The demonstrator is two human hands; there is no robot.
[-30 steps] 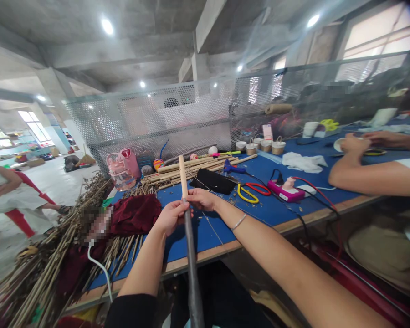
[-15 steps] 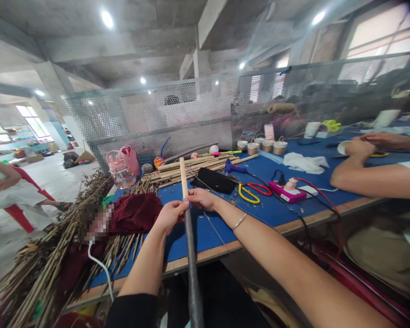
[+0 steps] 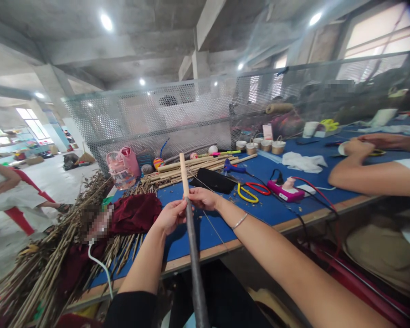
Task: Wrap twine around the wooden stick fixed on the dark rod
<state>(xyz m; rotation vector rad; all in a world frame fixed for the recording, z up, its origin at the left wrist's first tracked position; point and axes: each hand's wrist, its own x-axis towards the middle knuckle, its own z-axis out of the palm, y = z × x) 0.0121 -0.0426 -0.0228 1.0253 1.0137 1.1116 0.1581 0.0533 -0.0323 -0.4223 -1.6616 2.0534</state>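
Note:
A long stick stands tilted in front of me, with a bare pale wooden upper part (image 3: 183,171) and a dark grey lower part (image 3: 194,255) that runs down towards my lap. Where the pale and dark parts meet, my left hand (image 3: 171,215) pinches it from the left side, fingers closed. My right hand (image 3: 205,199) also has its fingers closed on the stick, slightly higher at that same joint. Whether the dark part is a sleeve, a wrapping or the stick's own surface, I cannot tell. Beyond my right hand lies a black cloth (image 3: 214,181) on the blue tabletop (image 3: 222,228).
Pale sticks (image 3: 205,164) lie at the back. Dried stalks (image 3: 54,255) and a dark red cloth (image 3: 136,212) are on the left. Yellow-and-red-handled scissors (image 3: 248,195), a blue glue gun (image 3: 234,167) and a purple power strip (image 3: 285,190) lie rightward. A co-worker's arm (image 3: 372,177) rests farther right.
The dark lower end of the stick has swung a little to the right. Both hands keep their hold at almost the same spot; my right hand's fingers have shifted slightly upward.

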